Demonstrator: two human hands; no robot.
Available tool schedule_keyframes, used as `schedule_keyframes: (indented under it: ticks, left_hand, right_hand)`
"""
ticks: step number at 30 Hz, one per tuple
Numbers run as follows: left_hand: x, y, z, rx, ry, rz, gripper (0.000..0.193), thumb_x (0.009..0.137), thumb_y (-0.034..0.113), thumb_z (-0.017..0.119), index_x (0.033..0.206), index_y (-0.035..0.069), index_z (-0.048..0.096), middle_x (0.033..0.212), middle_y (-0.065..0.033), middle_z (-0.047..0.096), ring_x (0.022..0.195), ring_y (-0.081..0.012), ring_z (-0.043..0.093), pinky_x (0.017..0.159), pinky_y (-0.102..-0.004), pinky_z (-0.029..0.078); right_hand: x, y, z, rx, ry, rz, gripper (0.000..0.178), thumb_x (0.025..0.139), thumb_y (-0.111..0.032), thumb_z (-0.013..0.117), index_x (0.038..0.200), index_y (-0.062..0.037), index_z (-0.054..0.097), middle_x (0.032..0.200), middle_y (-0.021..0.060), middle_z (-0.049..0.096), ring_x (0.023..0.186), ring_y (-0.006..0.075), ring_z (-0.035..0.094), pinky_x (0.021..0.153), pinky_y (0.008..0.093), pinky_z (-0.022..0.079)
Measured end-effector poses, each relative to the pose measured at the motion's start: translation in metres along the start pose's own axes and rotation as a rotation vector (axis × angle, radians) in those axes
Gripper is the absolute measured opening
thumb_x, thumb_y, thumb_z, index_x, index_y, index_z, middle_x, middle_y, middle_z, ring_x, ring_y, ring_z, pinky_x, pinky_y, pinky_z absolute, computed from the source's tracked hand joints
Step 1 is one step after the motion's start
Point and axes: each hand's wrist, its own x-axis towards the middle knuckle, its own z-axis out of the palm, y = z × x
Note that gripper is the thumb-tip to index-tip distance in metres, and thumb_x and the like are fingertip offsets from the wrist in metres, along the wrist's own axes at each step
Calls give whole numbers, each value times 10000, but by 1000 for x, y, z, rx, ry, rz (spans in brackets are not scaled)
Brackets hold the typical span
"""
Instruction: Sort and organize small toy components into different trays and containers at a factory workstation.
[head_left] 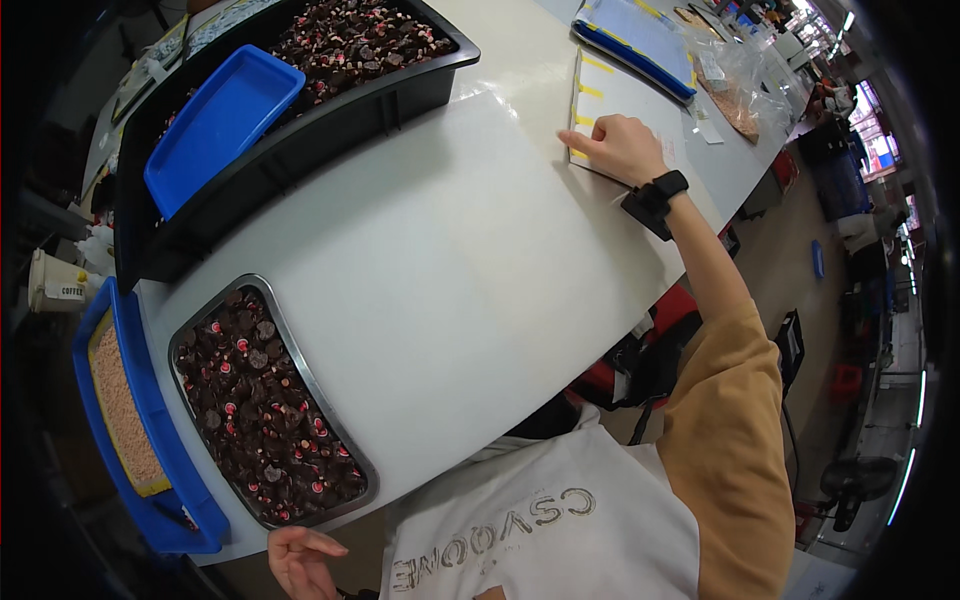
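Observation:
My right hand (628, 150) is over the near edge of a flat white board or notebook (612, 98) with yellow tape strips at its side. Its thumb points left and the other fingers curl under, so anything in them is hidden. At the lower edge, my left hand (303, 563) has its fingers stretched and apart, holding nothing visible. It is just off the near end of a metal-rimmed tray (300, 362) full of small dark brown pieces (262, 400) mixed with pink and red bits. I cannot tell whether the left fingers touch the tray rim.
A deep black bin (330, 160) of similar pieces stands at the far left, a blue tray (225, 130) resting in it. Left of the metal tray is a blue bin (150, 430) holding fine pinkish granules. A blue folder (635, 40) and plastic bag (750, 85) lie far right on the white table (450, 280).

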Motion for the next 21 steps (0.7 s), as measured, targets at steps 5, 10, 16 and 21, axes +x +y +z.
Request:
schedule_keyframes:
  ticks: [5, 10, 16, 21]
  left_hand:
    - [-2, -1, -2, 99, 19, 85, 478, 1012, 324, 500, 1298, -58, 471, 948, -204, 659, 880, -262, 637, 831, -362, 502]
    - [-29, -10, -13, 169, 406, 183, 451, 1000, 261, 489, 1307, -68, 454, 952, -193, 654, 893, -262, 620, 857, -368, 477]
    - [-17, -11, -30, 97, 489, 240, 453, 987, 246, 475, 1307, -73, 449, 935, -172, 635, 896, -259, 606, 861, -366, 470]
    - [0, 0, -25, 137, 414, 290, 428, 990, 241, 472, 1295, -59, 462, 940, -179, 637, 892, -262, 607, 855, -358, 465]
  right_hand:
    - [-6, 9, 15, 33, 87, -58, 348, 776, -364, 588, 776, -35, 702, 698, 165, 673, 659, 335, 653, 629, 406, 509]
    - [-115, -13, -18, 171, 245, -326, 152, 741, -174, 606, 677, -38, 577, 608, 119, 588, 594, 319, 600, 538, 410, 462]
    - [-221, -39, 14, 111, -12, -609, 121, 692, -117, 616, 669, -83, 503, 598, 67, 522, 543, 266, 558, 491, 384, 449]
    - [-229, -46, 31, 123, 68, -524, 130, 683, -116, 626, 660, -86, 501, 579, 68, 513, 517, 251, 539, 466, 384, 422]
